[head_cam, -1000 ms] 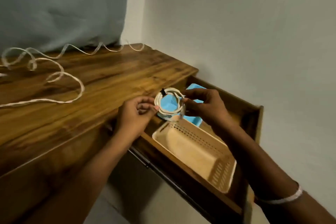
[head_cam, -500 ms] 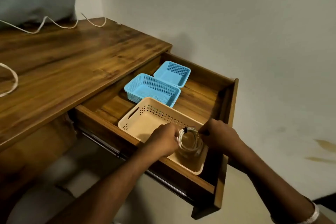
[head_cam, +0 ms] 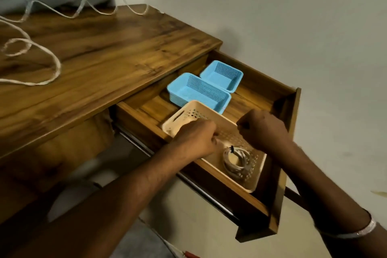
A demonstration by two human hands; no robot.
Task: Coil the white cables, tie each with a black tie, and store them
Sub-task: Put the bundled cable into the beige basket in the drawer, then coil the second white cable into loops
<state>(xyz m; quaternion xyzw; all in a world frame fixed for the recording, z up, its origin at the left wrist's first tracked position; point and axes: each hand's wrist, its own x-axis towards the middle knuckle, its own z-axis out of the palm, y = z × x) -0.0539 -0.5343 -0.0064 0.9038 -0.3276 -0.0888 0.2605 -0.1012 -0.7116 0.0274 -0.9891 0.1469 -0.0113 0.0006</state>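
Left hand (head_cam: pixel 193 139) and right hand (head_cam: pixel 262 129) fisted, each grip closed on nothing (knuckles up), above beige basket (head_cam: pixel 254 182) in open drawer (head_cam: pixel 288 153); tied coiled cable (head_cam: pixel 237 160) at basket's near end.

No readable text, label, brand, number or sign is showing anywhere in the view.
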